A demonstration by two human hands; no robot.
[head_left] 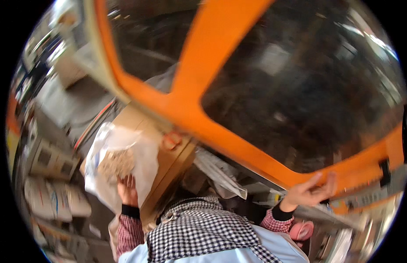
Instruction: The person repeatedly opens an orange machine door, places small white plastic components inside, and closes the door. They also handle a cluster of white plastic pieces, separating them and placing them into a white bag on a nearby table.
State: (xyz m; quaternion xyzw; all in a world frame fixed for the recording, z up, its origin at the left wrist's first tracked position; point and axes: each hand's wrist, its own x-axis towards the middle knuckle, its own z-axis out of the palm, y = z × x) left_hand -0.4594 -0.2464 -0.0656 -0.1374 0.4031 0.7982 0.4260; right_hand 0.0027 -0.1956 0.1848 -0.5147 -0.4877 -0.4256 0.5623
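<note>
The beige pieces point(118, 164) are held in an open white plastic bag point(146, 151) over a cardboard box point(142, 118), and no clear long axis is shown by the heap. They are set just ahead and slightly left of the left hand point(128, 193), much the nearer one; its fingers are extended slightly apart, and whether the heap is touched cannot be told. The right hand's point(309, 191) fingers are spread beside the orange door frame point(190, 96)
</note>
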